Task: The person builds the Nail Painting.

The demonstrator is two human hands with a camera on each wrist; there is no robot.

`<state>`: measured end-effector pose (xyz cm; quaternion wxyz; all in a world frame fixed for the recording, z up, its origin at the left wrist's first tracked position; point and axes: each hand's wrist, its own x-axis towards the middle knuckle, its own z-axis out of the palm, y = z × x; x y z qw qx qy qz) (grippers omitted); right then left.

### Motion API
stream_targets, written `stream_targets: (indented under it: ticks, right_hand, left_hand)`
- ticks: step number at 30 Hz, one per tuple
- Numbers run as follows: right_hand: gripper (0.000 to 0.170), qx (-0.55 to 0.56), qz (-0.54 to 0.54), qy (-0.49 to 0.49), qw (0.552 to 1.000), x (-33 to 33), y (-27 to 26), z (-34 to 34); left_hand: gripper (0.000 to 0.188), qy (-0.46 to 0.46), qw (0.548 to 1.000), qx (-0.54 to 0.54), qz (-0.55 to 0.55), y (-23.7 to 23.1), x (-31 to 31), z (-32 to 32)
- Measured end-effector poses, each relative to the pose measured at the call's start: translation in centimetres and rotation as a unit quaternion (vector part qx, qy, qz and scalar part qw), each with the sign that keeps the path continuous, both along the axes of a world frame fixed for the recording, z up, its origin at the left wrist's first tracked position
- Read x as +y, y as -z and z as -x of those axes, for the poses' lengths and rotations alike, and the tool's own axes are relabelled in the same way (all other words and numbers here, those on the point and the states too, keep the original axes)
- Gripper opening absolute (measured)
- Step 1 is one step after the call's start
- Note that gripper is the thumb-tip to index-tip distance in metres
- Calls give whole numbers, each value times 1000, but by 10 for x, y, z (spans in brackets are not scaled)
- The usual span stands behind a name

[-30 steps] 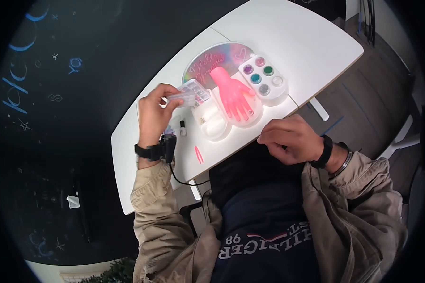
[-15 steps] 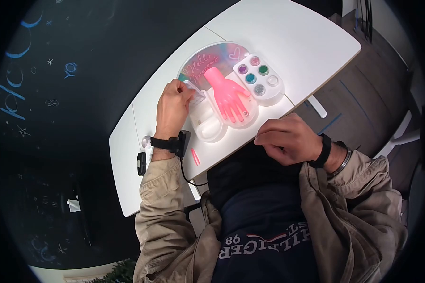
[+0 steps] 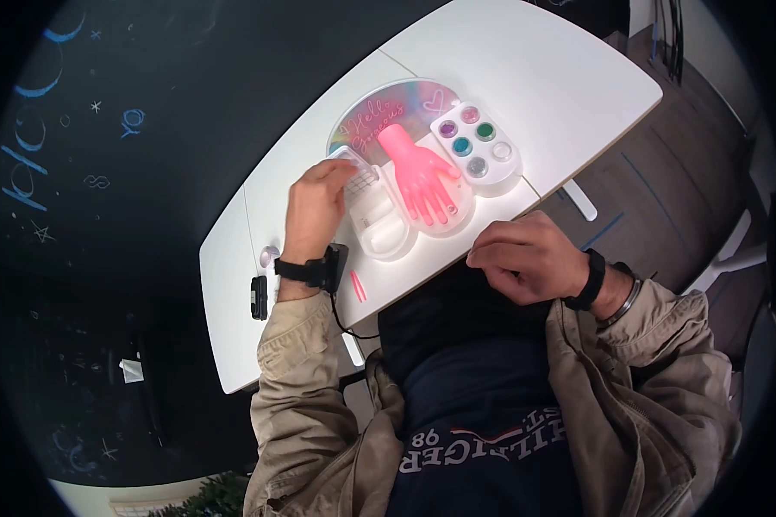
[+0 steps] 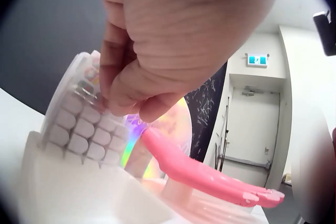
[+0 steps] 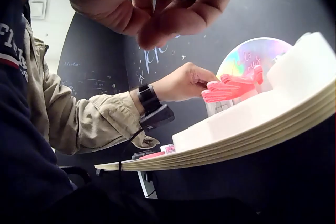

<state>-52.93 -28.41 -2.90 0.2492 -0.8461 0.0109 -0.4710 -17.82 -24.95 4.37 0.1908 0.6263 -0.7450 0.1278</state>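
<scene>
A clear compartment case [image 4: 84,129] rests tilted on the left part of the white stand [image 3: 384,239]. My left hand [image 3: 315,207] is over its upper end, thumb and fingers curled together and pinching at the case; the left wrist view shows the fingertips [image 4: 126,103] against it, covering part of its compartments. Right of the case, a pink model hand [image 3: 421,177] lies with its fingers spread towards me. My right hand [image 3: 530,258] hangs loosely curled in front of the table's edge, apart from the stand, with nothing clearly visible in it.
A tray with several glitter pots [image 3: 462,146] is right of the model hand. Behind stands a round iridescent panel [image 3: 366,116]. Pink tweezers [image 3: 357,286] lie near the front edge [image 3: 418,287]. A black object [image 3: 259,298] sits beyond my left wrist.
My left hand has moved right and lowered the clear case onto the stand, and its fingers have shifted to the case's upper end. The right hand stays where it was.
</scene>
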Motion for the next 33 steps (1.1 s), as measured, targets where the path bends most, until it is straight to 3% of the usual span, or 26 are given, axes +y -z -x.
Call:
stream_targets:
  ticks: [8,15,24,33]
  right_hand:
    - [20,6,-2,3,1000,1,1,0]
    - [19,8,-9,-10,1000,3,-2,-2]
    - [21,33,-2,-6,999,4,-5,-6]
    - [26,22,-23,-5,999,5,1,-7]
  left_hand:
    - [10,-107,988,83,74,-33,55,-46]
    - [13,-148,980,117,57,-6,88,-93]
    - [15,-207,966,153,-20,25,101,-99]
    - [20,-349,923,137,88,2,157,-158]
